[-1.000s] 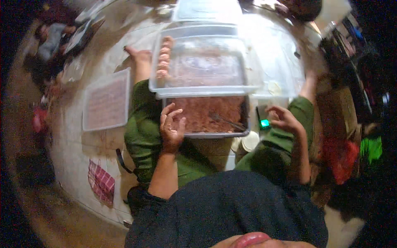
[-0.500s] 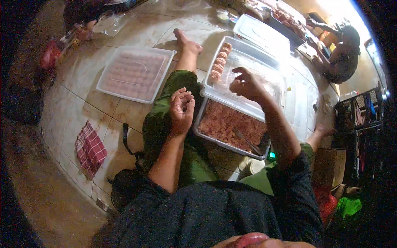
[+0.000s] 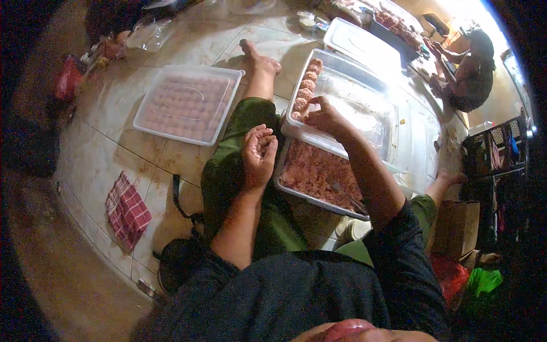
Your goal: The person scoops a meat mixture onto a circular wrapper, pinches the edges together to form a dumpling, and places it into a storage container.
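Observation:
My left hand hovers above my left thigh, palm turned up. Its wet fingers are loosely curled and apart from the thumb, with nothing in them. My right hand is inside a clear plastic tub, fingers bent at the near end of a row of pinkish meatballs along the left wall. Whatever those fingers grip, if anything, is hidden. Just below that tub stands a second tub filled with raw minced meat. A metal utensil lies in the mince at its right side.
On the floor to the left is a lidded box of rounded meatballs and a red checked cloth. My bare left foot extends beside the box. White lids lie behind the tub. Another person sits at the far right.
My right hand has lowered and moved left, from over the tub's middle to the near end of the meatball row. My left hand stays almost where it was.

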`<state>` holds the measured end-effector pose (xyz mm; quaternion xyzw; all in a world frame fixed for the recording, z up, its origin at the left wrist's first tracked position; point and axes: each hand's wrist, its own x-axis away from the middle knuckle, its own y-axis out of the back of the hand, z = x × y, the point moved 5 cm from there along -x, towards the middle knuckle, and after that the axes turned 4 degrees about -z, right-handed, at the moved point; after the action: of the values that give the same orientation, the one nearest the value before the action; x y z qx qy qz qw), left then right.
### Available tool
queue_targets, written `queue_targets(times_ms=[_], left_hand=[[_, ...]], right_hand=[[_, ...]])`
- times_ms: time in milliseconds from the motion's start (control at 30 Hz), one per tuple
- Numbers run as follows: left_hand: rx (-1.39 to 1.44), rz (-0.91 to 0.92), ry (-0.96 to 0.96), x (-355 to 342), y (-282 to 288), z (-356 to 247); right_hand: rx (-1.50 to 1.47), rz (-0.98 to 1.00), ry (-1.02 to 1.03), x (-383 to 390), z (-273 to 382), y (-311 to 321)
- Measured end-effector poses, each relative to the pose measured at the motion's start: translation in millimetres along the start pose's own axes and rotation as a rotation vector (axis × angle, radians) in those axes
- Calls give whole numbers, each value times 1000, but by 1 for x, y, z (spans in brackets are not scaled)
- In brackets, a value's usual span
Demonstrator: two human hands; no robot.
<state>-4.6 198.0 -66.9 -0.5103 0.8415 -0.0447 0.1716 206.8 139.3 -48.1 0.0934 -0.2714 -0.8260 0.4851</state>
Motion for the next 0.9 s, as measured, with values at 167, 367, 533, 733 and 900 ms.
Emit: queue_targets(times_ms=[167,367,533,733,900], left_hand=[[-13,5,54,-2,3,8],[-159,169,-103,12,-17,-4],[-472,356,-497,53,-55,-31],[-561,737,-544,113,-121,-17],[-784,962,-751,134,-138,-9]], right_hand=[[150,-192,-16,32,36,24],[222,-533,316,180,50,86],[372,-892,152,293,-77,157],[135,-417,-458,343,-194,156],[435,-124,-218,330,-199,72]])
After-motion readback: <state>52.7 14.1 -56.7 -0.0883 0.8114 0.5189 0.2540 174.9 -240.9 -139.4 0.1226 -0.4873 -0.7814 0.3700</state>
